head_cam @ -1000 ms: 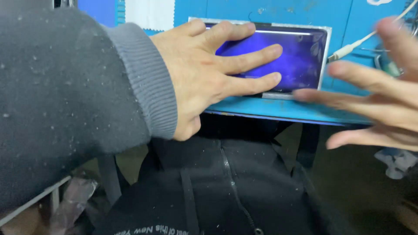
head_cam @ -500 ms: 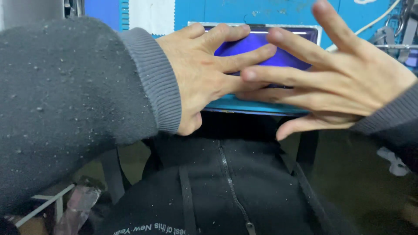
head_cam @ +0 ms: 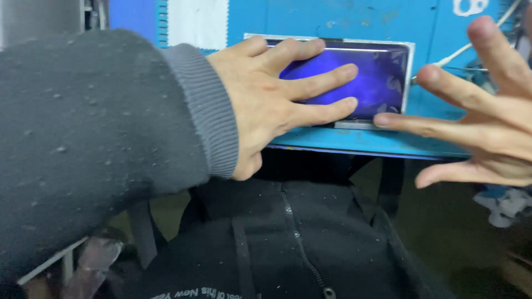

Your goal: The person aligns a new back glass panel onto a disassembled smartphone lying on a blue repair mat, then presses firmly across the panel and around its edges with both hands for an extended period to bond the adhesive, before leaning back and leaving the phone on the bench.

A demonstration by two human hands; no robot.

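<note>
Resting flat on the glossy purple rectangular panel in its thin silver frame (head_cam: 382, 77), the left hand (head_cam: 266, 105) had its fingers (head_cam: 327, 75) spread and laid across the panel's left half, pinching nothing. The panel lay on the blue painted metal worktop (head_cam: 332, 22), near its front edge, with its right half uncovered. The right hand (head_cam: 487, 127) was open too, fingers splayed wide, its lowest long fingertip at the panel's bottom right corner while the others stood clear to the right of the frame.
</note>
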